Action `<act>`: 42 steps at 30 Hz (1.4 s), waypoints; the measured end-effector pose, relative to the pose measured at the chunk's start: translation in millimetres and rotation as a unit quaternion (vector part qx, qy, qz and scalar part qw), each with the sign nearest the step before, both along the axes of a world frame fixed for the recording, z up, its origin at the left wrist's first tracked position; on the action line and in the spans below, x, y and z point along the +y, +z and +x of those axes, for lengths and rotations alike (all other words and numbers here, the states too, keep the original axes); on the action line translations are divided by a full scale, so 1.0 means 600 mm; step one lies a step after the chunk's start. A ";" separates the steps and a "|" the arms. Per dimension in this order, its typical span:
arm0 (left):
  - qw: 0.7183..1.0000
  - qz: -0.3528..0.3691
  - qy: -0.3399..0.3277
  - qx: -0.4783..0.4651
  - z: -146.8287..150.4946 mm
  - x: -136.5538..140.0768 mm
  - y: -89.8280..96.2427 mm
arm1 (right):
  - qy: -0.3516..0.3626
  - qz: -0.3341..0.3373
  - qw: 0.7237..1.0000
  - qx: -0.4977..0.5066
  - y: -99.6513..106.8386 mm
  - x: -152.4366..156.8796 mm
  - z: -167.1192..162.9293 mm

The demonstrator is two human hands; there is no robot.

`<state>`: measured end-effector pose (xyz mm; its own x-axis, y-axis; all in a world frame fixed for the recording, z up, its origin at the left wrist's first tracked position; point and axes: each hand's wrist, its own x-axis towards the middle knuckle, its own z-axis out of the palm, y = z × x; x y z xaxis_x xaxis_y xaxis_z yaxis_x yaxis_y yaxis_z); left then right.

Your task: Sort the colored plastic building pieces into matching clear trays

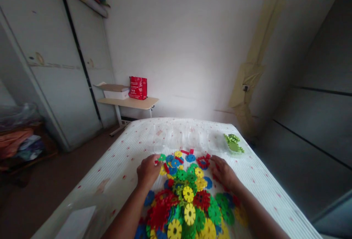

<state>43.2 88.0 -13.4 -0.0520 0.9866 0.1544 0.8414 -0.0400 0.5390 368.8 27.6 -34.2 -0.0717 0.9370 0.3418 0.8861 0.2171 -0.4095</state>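
Observation:
A heap of plastic building pieces lies before me, with yellow notched discs [189, 214], green notched discs [215, 211], blue discs [190, 158] and red square pieces [202, 199]. My left hand [148, 171] is at the heap's far left side, fingers curled in, with a small red piece [156, 162] at the fingertips. At the right side, my right hand [224, 173] reaches over the pieces with its fingers stretched forward, beside a red toothed piece [203, 162]. More red shows under its palm, partly hidden. I see nothing clearly gripped there.
Clear plastic trays [189, 138] line the back of the white patterned tablecloth [110, 180]. A clear container with green pieces [233, 144] stands at the back right. Clear plastic with a white sheet [78, 222] lies front left. Beyond stands a small table [137, 103] with a red bag [138, 87].

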 end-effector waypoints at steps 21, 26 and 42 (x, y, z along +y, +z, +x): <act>0.915 -0.070 -0.204 -0.341 0.047 0.024 -0.028 | 0.189 -0.155 0.927 0.284 0.032 0.023 -0.105; 0.923 -0.016 -0.187 -0.335 0.051 0.034 -0.029 | 0.093 -0.133 0.938 0.307 0.030 0.042 -0.115; 0.968 0.027 -0.227 -0.102 0.087 0.052 -0.027 | 0.021 -0.068 0.997 -0.030 0.031 0.088 -0.148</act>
<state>95.3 119.4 -29.6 0.3502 0.9059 0.2380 0.6062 -0.4129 0.6797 279.8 80.3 -15.8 -0.1276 0.9701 0.2065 0.9012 0.2004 -0.3844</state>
